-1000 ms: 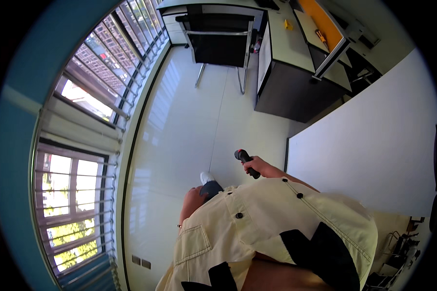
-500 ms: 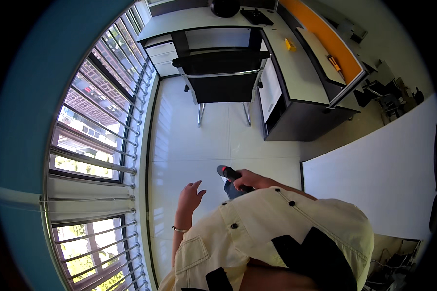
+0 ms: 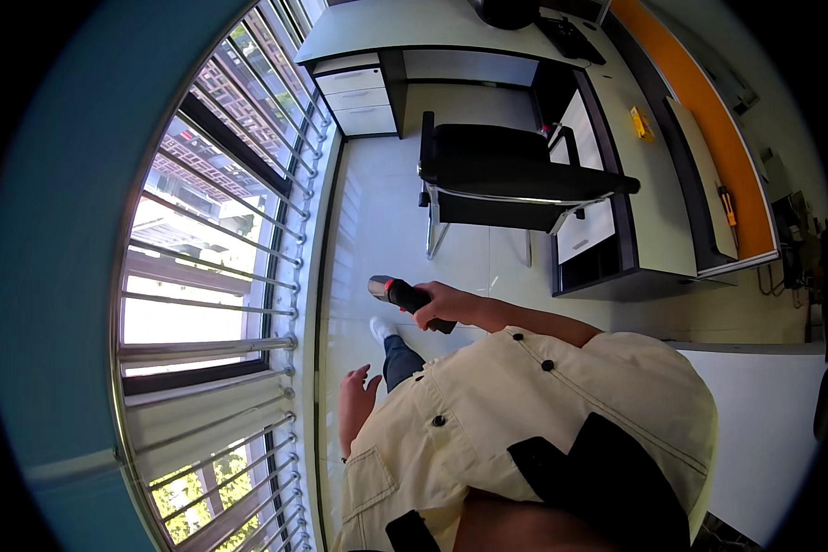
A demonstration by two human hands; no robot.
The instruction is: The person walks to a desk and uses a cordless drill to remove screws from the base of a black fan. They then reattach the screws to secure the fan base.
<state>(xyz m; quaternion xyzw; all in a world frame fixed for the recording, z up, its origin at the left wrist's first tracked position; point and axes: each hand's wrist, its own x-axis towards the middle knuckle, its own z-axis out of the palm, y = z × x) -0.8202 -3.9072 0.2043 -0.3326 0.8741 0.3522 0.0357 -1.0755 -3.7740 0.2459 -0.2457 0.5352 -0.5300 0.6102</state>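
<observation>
My right hand [image 3: 445,304] is wrapped round a black handheld vacuum [image 3: 397,293] with a red band and a dark grey nose. The vacuum is held in the air above the floor, its nose toward the window side. Down at my left, close to my shirt, my left hand [image 3: 357,396] is empty with its fingers apart. Ahead of the vacuum stands a black office chair [image 3: 515,175] with a chrome frame, touched by neither hand.
A white L-shaped desk [image 3: 432,32] with drawers [image 3: 357,99] stands beyond the chair. On its right wing lies a yellow item [image 3: 641,122]; an orange-handled cutter [image 3: 728,206] is by the orange partition [image 3: 699,78]. Barred windows [image 3: 202,221] line the left; a white panel [image 3: 754,405] is at right.
The view has turned, and the chair and desk appear farther right and nearer. My right hand has raised the vacuum forward and left. My left hand sits lower, and a white shoe now shows.
</observation>
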